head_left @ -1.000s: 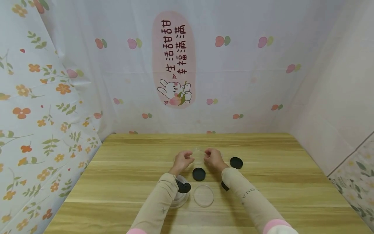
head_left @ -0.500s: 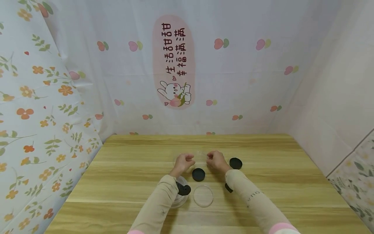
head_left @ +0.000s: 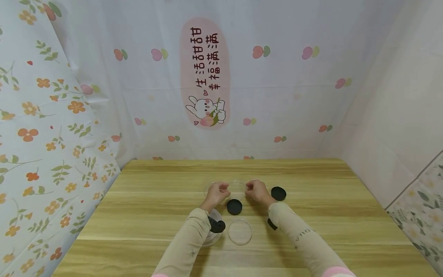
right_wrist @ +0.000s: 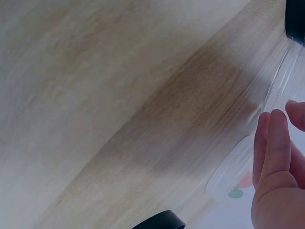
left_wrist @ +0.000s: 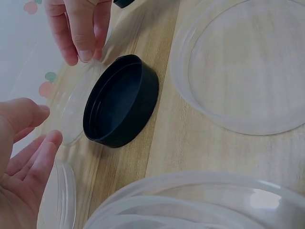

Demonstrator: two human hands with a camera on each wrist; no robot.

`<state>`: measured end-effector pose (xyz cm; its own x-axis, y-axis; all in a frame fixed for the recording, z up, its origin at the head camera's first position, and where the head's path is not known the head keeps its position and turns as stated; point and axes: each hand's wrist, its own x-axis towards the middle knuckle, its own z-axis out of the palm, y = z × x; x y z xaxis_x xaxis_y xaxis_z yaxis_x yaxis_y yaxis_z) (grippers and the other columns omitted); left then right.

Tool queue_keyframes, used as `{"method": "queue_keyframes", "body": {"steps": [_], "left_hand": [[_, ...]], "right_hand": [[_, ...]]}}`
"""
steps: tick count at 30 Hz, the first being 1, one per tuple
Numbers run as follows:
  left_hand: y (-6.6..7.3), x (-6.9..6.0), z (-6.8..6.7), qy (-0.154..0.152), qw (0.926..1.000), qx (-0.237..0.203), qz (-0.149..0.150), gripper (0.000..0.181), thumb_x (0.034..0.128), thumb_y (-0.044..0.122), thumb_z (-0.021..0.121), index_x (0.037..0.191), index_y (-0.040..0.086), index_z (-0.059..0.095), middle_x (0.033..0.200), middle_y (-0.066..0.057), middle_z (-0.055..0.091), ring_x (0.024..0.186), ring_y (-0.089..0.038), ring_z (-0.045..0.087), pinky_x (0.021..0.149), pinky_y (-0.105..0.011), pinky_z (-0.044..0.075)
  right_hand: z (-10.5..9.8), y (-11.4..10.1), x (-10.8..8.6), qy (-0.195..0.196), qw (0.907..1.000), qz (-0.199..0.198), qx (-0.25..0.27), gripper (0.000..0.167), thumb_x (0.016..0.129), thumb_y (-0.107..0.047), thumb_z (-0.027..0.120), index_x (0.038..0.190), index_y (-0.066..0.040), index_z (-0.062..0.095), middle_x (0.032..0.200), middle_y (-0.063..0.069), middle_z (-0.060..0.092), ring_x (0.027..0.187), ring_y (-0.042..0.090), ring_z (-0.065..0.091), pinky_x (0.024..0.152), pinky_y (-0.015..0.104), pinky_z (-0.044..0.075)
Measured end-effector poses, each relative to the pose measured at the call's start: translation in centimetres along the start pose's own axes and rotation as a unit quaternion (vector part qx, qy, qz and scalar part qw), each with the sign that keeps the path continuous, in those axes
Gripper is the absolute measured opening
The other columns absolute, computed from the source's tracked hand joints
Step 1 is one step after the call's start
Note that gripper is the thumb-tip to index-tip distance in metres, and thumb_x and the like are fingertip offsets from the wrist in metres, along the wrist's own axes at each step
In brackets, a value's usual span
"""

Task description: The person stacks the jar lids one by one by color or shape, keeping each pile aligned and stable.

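The right hand (head_left: 257, 191) pinches the edge of a clear round lid (head_left: 237, 186), which in the left wrist view (left_wrist: 78, 112) stands behind a shallow black round cap (left_wrist: 126, 100). The left hand (head_left: 216, 194) is on the other side of this lid; its thumb and fingers are spread apart in the left wrist view and grip nothing. Nearer the person, the black cap (head_left: 234, 207) rests on the table between the two forearms. In the right wrist view the fingertips of the right hand (right_wrist: 276, 186) meet the lid's rim (right_wrist: 281, 81).
Another black cap (head_left: 278, 193) lies right of the right hand. A clear disc (head_left: 240, 232) is at the front, beside nested clear round pieces (head_left: 212, 240) partly under the left forearm. One more clear round piece (left_wrist: 59, 195) lies by the left hand. Patterned cloth hangs behind the table.
The right hand has shifted slightly to the right. The left hand has stayed nearly in place, its fingers still apart. The caps and the front disc have not visibly moved on the table.
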<state>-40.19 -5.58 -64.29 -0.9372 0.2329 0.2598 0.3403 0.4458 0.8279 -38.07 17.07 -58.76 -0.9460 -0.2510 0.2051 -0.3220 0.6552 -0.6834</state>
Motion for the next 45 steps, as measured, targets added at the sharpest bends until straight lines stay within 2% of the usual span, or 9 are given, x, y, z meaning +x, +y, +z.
{"method": "queue_keyframes", "body": {"steps": [4,9,11,13,17,20,23,26,45], "left_hand": [[-2.5,1.0,0.9,-0.012,0.9996,-0.006,-0.025,0.034,0.0738,0.022,0.07,0.106,0.015,0.062,0.1,-0.004,0.062,0.08,-0.012,0.061,0.063,-0.026,0.05],[-8.1,2.7,2.7,-0.012,0.9997,-0.018,0.006,0.039,0.0685,0.052,0.068,0.102,0.034,0.06,0.096,0.012,0.06,0.076,-0.002,0.059,0.06,-0.022,0.049],[-6.5,2.1,1.9,-0.014,0.9998,-0.013,0.01,0.038,0.0691,0.053,0.067,0.102,0.034,0.06,0.096,0.012,0.061,0.077,-0.001,0.059,0.06,-0.021,0.049],[-2.5,0.6,0.2,-0.02,0.9997,-0.001,0.011,0.036,0.0734,0.044,0.067,0.103,0.026,0.062,0.097,0.006,0.062,0.079,-0.006,0.061,0.061,-0.022,0.049],[10.6,-4.0,-4.8,-0.041,0.9988,0.008,-0.026,0.031,0.079,0.016,0.064,0.107,0.003,0.061,0.103,-0.013,0.061,0.09,-0.023,0.06,0.065,-0.029,0.05],[17.3,-6.3,-7.2,-0.051,0.9974,-0.004,-0.051,0.031,0.0796,0.005,0.061,0.108,-0.007,0.057,0.105,-0.021,0.057,0.096,-0.032,0.057,0.066,-0.031,0.05],[19.1,-6.8,-7.8,-0.055,0.9967,-0.001,-0.059,0.03,0.0812,0.002,0.059,0.108,-0.011,0.055,0.105,-0.025,0.055,0.097,-0.034,0.055,0.067,-0.032,0.05],[19.6,-6.9,-7.9,-0.054,0.9966,0.015,-0.06,0.03,0.0814,0.002,0.059,0.108,-0.01,0.055,0.106,-0.025,0.055,0.098,-0.035,0.054,0.074,-0.037,0.048],[18.9,-6.6,-7.5,-0.031,0.9926,-0.023,-0.115,0.03,0.0795,0.004,0.061,0.107,-0.006,0.058,0.105,-0.018,0.058,0.097,-0.03,0.056,0.068,-0.031,0.05]], "right_hand": [[1.0,2.4,0.7,-0.014,0.9998,0.013,0.006,0.037,0.074,-0.026,0.071,0.102,-0.002,0.064,0.082,0.006,0.062,0.074,0.016,0.057,0.061,0.028,0.048],[6.6,14.5,5.1,-0.005,0.9998,0.017,-0.004,0.043,0.067,-0.045,0.072,0.1,-0.017,0.066,0.081,-0.007,0.061,0.073,0.009,0.057,0.059,0.027,0.048],[8.3,18.1,6.5,0.004,1.0,0.004,-0.007,0.045,0.064,-0.053,0.071,0.098,-0.023,0.065,0.079,-0.011,0.06,0.071,0.006,0.056,0.056,0.025,0.047],[8.5,18.5,6.6,0.011,0.9999,-0.005,-0.01,0.045,0.064,-0.054,0.07,0.097,-0.024,0.065,0.078,-0.012,0.06,0.07,0.005,0.056,0.055,0.023,0.047],[4.2,8.5,3.0,0.0,0.9996,0.007,-0.027,0.038,0.072,-0.034,0.072,0.099,-0.008,0.066,0.079,-0.001,0.063,0.07,0.011,0.058,0.056,0.025,0.048],[-0.8,-2.5,-1.2,-0.012,0.9993,0.018,-0.029,0.031,0.077,-0.015,0.067,0.099,0.006,0.063,0.081,0.01,0.063,0.073,0.018,0.059,0.059,0.028,0.048],[-4.3,-10.2,-4.1,-0.023,0.9983,0.043,-0.03,0.027,0.079,-0.006,0.063,0.099,0.012,0.06,0.082,0.015,0.062,0.075,0.022,0.059,0.064,0.03,0.049],[-5.3,-13.2,-5.2,-0.022,0.9972,0.055,-0.046,0.026,0.08,-0.002,0.061,0.1,0.015,0.059,0.084,0.018,0.062,0.078,0.025,0.059,0.067,0.031,0.049],[-5.4,-13.5,-5.1,-0.015,0.9967,0.074,-0.031,0.026,0.079,0.001,0.059,0.102,0.012,0.06,0.087,0.016,0.062,0.082,0.027,0.058,0.07,0.035,0.049]]}}
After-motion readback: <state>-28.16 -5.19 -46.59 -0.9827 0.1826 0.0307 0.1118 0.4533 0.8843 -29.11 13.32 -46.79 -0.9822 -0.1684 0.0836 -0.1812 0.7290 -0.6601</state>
